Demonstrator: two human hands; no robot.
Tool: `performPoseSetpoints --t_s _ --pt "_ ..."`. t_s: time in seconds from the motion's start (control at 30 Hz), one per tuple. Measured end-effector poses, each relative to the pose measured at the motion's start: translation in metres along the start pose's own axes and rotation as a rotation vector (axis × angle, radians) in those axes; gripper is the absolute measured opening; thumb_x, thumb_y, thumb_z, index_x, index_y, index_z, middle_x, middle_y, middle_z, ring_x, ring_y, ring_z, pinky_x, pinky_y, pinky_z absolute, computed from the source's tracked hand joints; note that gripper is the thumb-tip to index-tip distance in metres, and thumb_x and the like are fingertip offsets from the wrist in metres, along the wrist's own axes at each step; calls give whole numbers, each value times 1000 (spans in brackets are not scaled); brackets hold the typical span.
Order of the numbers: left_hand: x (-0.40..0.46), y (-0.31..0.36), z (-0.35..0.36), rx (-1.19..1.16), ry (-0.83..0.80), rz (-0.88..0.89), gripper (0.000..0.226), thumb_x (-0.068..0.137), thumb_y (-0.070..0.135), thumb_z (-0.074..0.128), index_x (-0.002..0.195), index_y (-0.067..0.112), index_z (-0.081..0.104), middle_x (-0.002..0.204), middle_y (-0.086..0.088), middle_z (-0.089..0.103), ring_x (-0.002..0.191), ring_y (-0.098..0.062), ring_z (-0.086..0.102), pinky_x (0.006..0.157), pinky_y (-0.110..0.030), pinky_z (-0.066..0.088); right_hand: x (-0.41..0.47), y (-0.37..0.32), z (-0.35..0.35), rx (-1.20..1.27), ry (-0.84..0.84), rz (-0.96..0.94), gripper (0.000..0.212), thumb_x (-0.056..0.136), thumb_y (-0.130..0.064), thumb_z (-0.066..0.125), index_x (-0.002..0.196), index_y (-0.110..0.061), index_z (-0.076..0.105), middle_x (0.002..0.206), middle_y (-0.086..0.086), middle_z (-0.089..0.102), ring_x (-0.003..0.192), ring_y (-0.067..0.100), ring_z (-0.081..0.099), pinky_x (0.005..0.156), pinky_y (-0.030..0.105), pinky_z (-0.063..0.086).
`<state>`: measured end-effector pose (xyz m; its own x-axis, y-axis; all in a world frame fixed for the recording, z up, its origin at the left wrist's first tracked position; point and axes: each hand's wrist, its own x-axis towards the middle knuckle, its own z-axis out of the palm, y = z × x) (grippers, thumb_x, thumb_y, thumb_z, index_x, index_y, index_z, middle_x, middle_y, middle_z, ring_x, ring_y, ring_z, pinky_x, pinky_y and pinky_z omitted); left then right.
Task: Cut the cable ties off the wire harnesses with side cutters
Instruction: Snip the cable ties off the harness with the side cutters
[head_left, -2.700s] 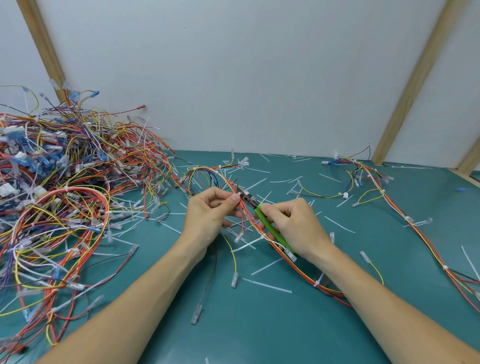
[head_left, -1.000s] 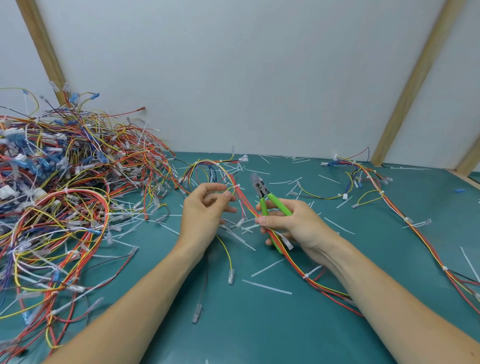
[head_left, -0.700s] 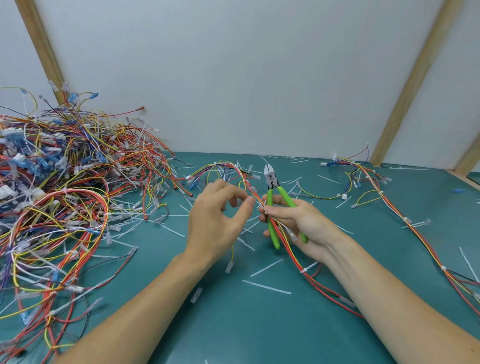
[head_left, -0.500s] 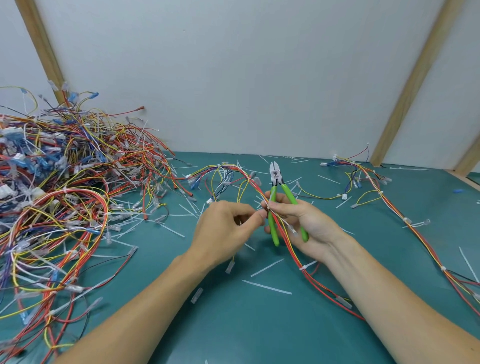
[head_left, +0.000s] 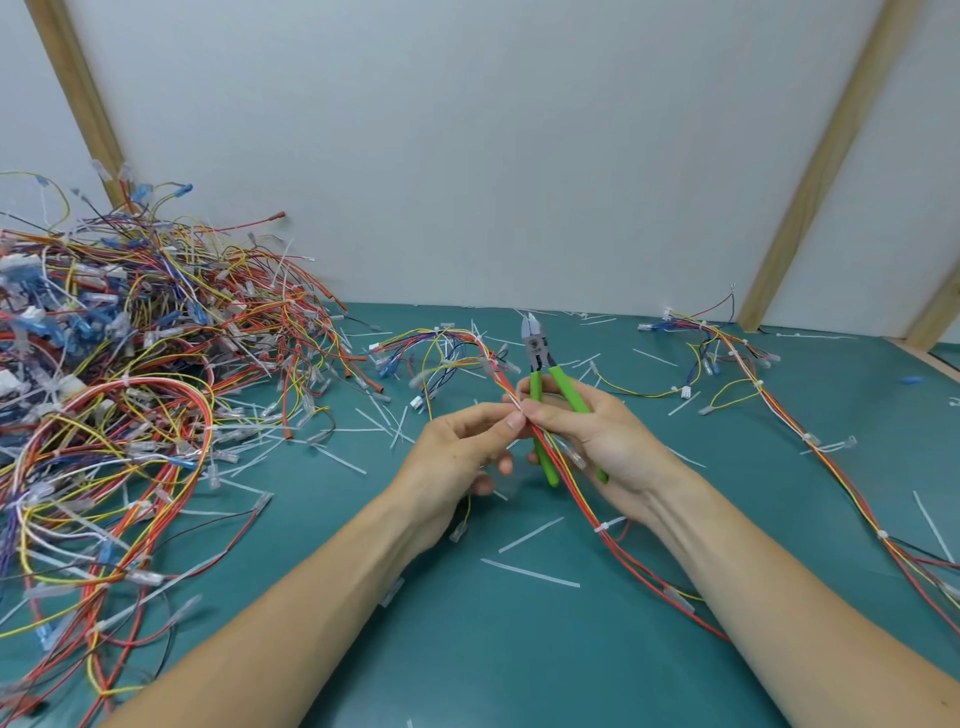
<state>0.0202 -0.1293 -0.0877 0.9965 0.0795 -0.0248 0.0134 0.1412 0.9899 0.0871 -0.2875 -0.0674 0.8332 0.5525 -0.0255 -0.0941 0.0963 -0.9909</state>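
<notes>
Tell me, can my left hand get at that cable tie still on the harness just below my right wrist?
Probably yes. The cable tie lies on open mat beside the right hand, uncovered, but the left hand must first release the wires it pinches.

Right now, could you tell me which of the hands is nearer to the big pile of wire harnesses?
Left. The left hand is on the side of the pile of wire harnesses, apart from it; the right hand, holding the side cutters, is beyond it, farther away.
</notes>
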Motion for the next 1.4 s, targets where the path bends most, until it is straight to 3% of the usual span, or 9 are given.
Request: performPoseSetpoints --t_s 0.17,0.27,0.47,0.57,0.7,0.9,1.17,1.27,1.4 --pt "5 1 -2 -203 -78 -96 25 76 37 74 94 23 80 98 7 75 51 -3 38 45 -14 27 1 0 2 -202 181 -134 11 92 -23 77 101 -19 73 91 -1 77 86 10 70 69 28 58" --pt "6 3 -5 -263 -58 -117 25 74 33 75 95 22 81 86 11 72 50 -2 38 43 -13 26 2 -1 5 -206 330 -244 2 96 -20 72 95 -18 70 87 1 75 82 13 72 71 40 62" --pt "12 3 -13 -198 266 0 12 85 30 76 80 20 73 89 4 75 53 -2 50 48 -15 36 4 -5 1 -45 456 -192 26 102 -28 50 104 -10 70 88 6 75 74 17 67 65 38 55" --pt "14 3 -23 -88 421 77 14 88 31 75 81 20 71 86 6 77 53 -1 52 49 -16 37 5 -6 1 -44 419 -122 38 105 -20 35 109 -5 70 93 9 76 76 18 65 65 36 55" --pt "13 3 -27 -67 484 126 14 88 30 77 90 16 73 85 4 78 46 -5 46 45 -18 32 3 -5 8 -146 252 -25 35 109 -22 41 116 -5 70 107 11 78 84 19 68 75 42 59" --pt "12 1 -24 -21 450 199 11 92 26 72 100 19 75 90 5 79 49 -7 55 44 -18 34 -2 0 15 -244 120 33 31 107 -21 47 108 -7 75 89 2 80 71 16 71 58 35 61" --pt "15 1 -25 -41 362 200 16 97 17 66 111 17 72 87 6 77 48 -7 54 42 -17 38 -2 -4 7 -320 92 36 31 105 -21 48 110 -5 75 99 9 80 87 29 75 83 49 60" --pt "17 -1 -27 -68 413 155 11 95 15 69 105 12 69 81 4 76 45 -8 48 41 -19 37 -4 -6 5 -322 26 76 32 105 -24 49 112 -6 74 100 7 81 96 32 76 78 37 62" --pt "19 -2 -30 -26 462 158 7 93 16 71 98 13 67 81 0 76 44 -10 47 43 -21 36 -3 -6 6 -294 8 139 32 105 -25 50 113 -3 72 99 11 80 85 29 74 73 40 62"
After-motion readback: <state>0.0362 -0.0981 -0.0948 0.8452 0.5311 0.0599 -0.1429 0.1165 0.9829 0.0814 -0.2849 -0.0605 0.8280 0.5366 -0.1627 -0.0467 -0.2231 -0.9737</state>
